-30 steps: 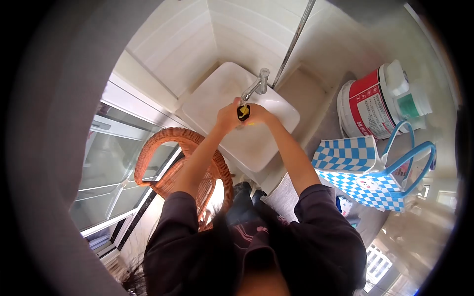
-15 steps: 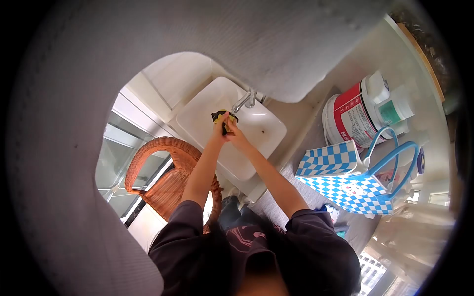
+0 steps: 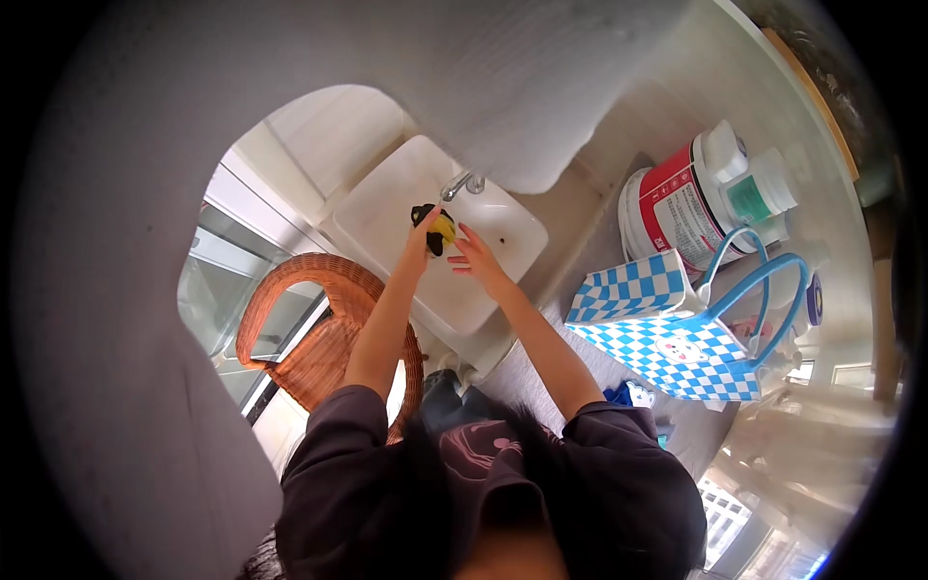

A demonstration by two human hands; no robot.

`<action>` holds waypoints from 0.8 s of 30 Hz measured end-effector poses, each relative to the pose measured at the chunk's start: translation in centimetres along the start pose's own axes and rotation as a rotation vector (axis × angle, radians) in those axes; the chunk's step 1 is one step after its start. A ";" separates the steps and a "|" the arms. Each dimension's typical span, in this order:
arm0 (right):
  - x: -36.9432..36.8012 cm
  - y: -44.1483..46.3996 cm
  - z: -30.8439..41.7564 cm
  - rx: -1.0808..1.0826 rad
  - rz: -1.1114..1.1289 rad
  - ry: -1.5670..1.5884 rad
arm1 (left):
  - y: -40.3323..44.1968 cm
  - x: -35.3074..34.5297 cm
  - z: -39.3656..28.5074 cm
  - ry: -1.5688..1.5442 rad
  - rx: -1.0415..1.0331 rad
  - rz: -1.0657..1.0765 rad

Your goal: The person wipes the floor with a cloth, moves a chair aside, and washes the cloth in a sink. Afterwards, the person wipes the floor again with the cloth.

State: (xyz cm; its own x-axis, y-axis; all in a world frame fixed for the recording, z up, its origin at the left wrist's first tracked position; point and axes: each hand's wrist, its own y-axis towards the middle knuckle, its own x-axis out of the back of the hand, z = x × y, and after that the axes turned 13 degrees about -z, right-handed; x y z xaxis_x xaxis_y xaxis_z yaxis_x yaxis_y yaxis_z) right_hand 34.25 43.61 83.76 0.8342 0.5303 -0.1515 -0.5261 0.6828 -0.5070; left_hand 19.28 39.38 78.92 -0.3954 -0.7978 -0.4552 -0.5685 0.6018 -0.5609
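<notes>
Taking the white sink [image 3: 382,188] as the landmark, the grey surface [image 3: 691,430] runs to its right, and a reddish-brown wicker chair [image 3: 319,356] stands to its left on the near side. The sink itself is a shallow, rounded basin; the things seen within its outline are the two hands, what they handle and a small dark speck. To the right of the sink is a blue-and-white checkered bag [image 3: 667,343] with blue loop handles; what it contains cannot be made out. Just beyond the bag, also right of the sink, is a white bucket [image 3: 667,208] with a red band and a printed label; its inside does not show. At the bucket's end farther from the sink are a white tub with a green label [image 3: 759,196] and another white container [image 3: 723,150], their contents hidden too. Over the sink, the left hand [image 3: 422,235] is curled around a black-and-yellow item [image 3: 440,225], gripping it, while the right hand [image 3: 476,261] is loosely spread just beside it with nothing visibly in its grasp; whether its fingertips touch the item cannot be told. A metal faucet [image 3: 457,186] reaches in from the sink's far edge, near the item. The dark speck [image 3: 502,241] lies in the sink's right part.
</notes>
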 end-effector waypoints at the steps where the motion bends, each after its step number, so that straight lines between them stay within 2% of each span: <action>1: -0.3 -0.4 0.3 0.003 0.002 0.003 | -0.8 0.4 -0.1 -0.166 0.114 0.128; 2: -0.6 -0.8 0.6 0.041 -0.037 -0.008 | -1.7 0.8 -0.1 -0.165 0.110 0.128; 3: -0.8 -1.1 0.7 0.078 -0.074 -0.020 | -2.8 1.3 0.1 0.172 -0.248 0.160; 6: -0.1 -1.0 0.7 0.020 -0.085 0.032 | -4.5 1.9 -0.4 0.357 -0.366 0.207; 8: 0.3 -1.1 0.8 -0.003 -0.049 0.095 | -6.1 0.4 -1.8 0.304 -0.127 -0.010; 9: 0.4 -1.3 1.0 0.026 -0.012 0.020 | -6.4 0.1 -1.9 0.317 -0.209 -0.105; 10: 0.5 -1.4 1.3 0.058 0.023 -0.056 | -6.8 0.2 -2.2 0.312 -0.215 -0.112; 12: 0.7 -1.9 2.4 0.071 0.047 -0.025 | -7.8 0.2 -3.1 0.180 -0.176 0.018; 14: 0.9 -1.9 3.2 0.078 0.069 0.017 | -7.2 1.1 -3.3 0.199 -0.121 0.006; 16: 1.7 -1.0 3.5 0.042 0.030 0.223 | -5.4 3.3 -2.1 0.222 -0.061 -0.002; 18: 2.4 -1.3 4.5 0.058 0.047 0.277 | -3.7 4.9 -0.7 -0.004 0.118 -0.014; 19: 2.6 -1.5 5.0 0.075 0.063 0.330 | -3.6 5.0 -0.4 -0.008 0.117 -0.010; 21: 2.5 -2.5 6.0 0.090 0.114 0.326 | -4.2 5.1 0.3 -0.139 0.278 0.007; 22: 2.4 -2.8 6.5 0.105 0.170 0.325 | -5.8 4.3 -0.5 -0.147 0.277 0.009; 24: 2.5 -2.4 6.5 0.093 0.341 0.053 | -10.0 2.0 -2.4 -0.124 0.315 0.158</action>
State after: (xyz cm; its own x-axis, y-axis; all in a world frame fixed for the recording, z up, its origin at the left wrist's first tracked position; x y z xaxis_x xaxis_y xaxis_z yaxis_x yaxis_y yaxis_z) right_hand 36.50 46.54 90.19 0.6144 0.7105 -0.3431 -0.7863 0.5156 -0.3405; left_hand 22.46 31.68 85.29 -0.3589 -0.6952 -0.6229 -0.2498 0.7145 -0.6535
